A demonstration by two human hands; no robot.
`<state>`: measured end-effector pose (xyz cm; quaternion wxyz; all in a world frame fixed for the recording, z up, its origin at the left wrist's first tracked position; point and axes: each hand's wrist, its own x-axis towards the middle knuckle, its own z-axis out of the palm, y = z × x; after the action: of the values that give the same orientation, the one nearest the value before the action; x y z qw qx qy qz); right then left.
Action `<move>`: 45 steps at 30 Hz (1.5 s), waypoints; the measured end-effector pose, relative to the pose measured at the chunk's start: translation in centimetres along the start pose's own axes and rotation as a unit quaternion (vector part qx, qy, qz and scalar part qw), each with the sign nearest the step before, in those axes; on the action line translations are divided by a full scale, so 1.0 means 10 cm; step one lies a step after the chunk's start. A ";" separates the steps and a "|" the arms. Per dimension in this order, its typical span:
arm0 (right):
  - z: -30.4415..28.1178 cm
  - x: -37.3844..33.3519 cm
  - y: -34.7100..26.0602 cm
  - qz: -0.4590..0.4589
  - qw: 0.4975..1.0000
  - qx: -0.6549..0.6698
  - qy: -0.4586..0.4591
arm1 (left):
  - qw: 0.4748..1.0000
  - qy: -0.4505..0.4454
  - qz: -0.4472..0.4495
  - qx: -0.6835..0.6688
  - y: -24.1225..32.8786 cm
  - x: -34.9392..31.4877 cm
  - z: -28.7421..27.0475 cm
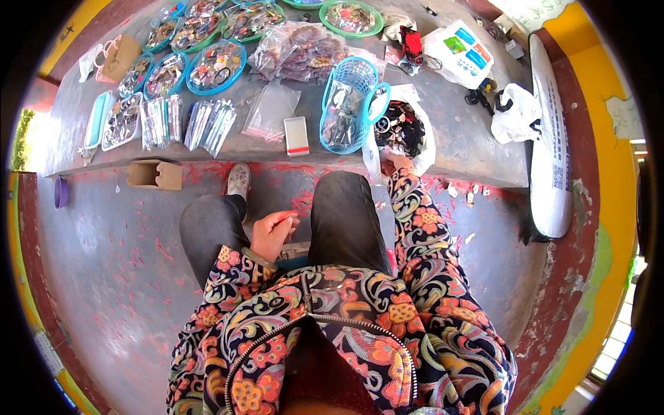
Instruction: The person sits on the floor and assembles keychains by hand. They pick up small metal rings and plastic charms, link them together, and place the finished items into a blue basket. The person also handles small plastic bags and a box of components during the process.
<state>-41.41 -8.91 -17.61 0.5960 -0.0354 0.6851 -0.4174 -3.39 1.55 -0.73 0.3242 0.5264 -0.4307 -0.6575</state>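
Observation:
My left hand (271,235) is closed above my lap, between my knees. A small reddish bit shows at its fingertips, too small to name. On the right, my right hand (399,163) is at the near rim of a white plastic bag (425,131), its fingers partly hidden by the bag. Many small dark pieces (404,138), with a few light and red ones, fill the bag. Directly left of it stands a blue plastic basket (348,69) holding clear-bagged dark items. A small white box (296,135) with a red edge lies farther left.
Round baskets of small goods (216,67) crowd the ledge's far left. Bundles of clear packets (209,126), flat clear bags (271,111) and a heap of filled bags (299,52) lie nearby. A cardboard box (153,174) sits below; a long white roll (550,152) leans right.

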 end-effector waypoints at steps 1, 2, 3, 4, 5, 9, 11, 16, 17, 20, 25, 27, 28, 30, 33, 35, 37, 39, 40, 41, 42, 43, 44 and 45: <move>-0.14 0.08 -0.03 -0.008 0.998 -0.063 -0.001 | 1.000 -0.005 0.003 0.006 0.02 0.01 0.00; -0.42 0.26 -0.03 -0.042 0.996 -0.075 0.013 | 1.000 -0.023 0.008 0.011 0.04 0.06 0.04; -0.44 0.27 -0.03 -0.067 0.993 -0.095 0.014 | 1.000 -0.023 0.009 0.015 0.04 0.05 0.03; -0.46 0.27 -0.03 -0.093 0.989 -0.114 0.016 | 1.000 -0.022 0.007 0.015 0.03 0.05 0.03; -0.55 0.23 -0.04 -0.046 0.999 -0.015 0.015 | 1.000 -0.023 0.004 0.014 0.03 0.05 0.03; -0.30 -0.19 -0.12 -0.035 0.998 0.021 0.049 | 1.000 -0.003 0.018 0.014 0.01 -0.02 -0.06; -0.38 -0.37 -0.16 -0.059 0.997 0.037 0.042 | 0.999 -0.008 0.029 0.011 0.00 0.00 -0.05; -0.41 -0.59 -0.22 -0.084 0.990 0.114 0.004 | 0.999 -0.016 0.040 0.015 -0.02 -0.01 -0.08; -0.37 -0.64 -0.24 -0.083 0.989 0.123 -0.027 | 0.999 -0.012 0.036 0.016 -0.02 -0.03 -0.09; -0.51 -0.67 -0.26 -0.090 0.976 0.173 -0.097 | 0.999 -0.020 0.036 0.005 0.00 -0.01 -0.06; -0.44 -0.89 -0.30 -0.156 0.935 0.264 -0.176 | 0.999 -0.027 0.041 0.001 0.00 -0.02 -0.08; -0.45 -0.92 -0.33 -0.158 0.944 0.244 -0.157 | 0.999 -0.030 0.041 0.003 0.02 -0.03 -0.09; -0.44 -0.93 -0.34 -0.159 0.948 0.234 -0.148 | 0.999 -0.031 0.040 0.004 0.02 -0.04 -0.09; -0.48 -0.92 -0.39 -0.163 0.953 0.213 -0.145 | 0.999 -0.033 0.037 0.007 0.03 -0.04 -0.09; -0.42 -0.88 -0.52 -0.125 0.981 0.097 -0.108 | 0.998 -0.033 0.044 0.007 0.05 -0.04 -0.08; -0.36 -0.99 -0.53 -0.184 0.964 0.101 -0.162 | 0.999 -0.030 0.041 -0.007 -0.03 -0.05 -0.12; -0.39 -0.86 -0.61 -0.146 0.985 0.066 -0.061 | 0.998 -0.039 0.043 -0.013 -0.02 -0.04 -0.10; -0.43 -0.85 -0.66 -0.136 0.983 0.097 -0.076 | 0.998 -0.042 0.041 -0.009 -0.01 -0.02 -0.09; -0.40 -0.90 -0.70 -0.161 0.972 0.112 -0.133 | 0.998 -0.042 0.039 -0.011 -0.01 -0.02 -0.10; -0.36 -0.95 -0.72 -0.185 0.956 0.126 -0.189 | 0.998 -0.043 0.037 -0.013 -0.01 -0.02 -0.11; -0.32 -1.03 -0.73 -0.209 0.937 0.142 -0.243 | 0.998 -0.045 0.034 -0.014 0.00 -0.03 -0.11; -0.24 -1.14 -0.72 -0.223 0.928 0.146 -0.261 | 0.998 -0.043 0.030 -0.017 0.02 -0.04 -0.11; -0.16 -1.25 -0.70 -0.221 0.919 0.147 -0.290 | 0.999 -0.041 0.026 -0.021 0.05 -0.06 -0.11; 0.01 -1.51 -0.70 -0.218 0.910 0.145 -0.322 | 0.999 -0.035 0.023 -0.026 0.05 -0.08 -0.12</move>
<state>-40.19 -5.30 -1.44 0.6770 -0.2293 0.3635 -0.5975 -2.08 1.74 -0.03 0.3375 0.4841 -0.4362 -0.6793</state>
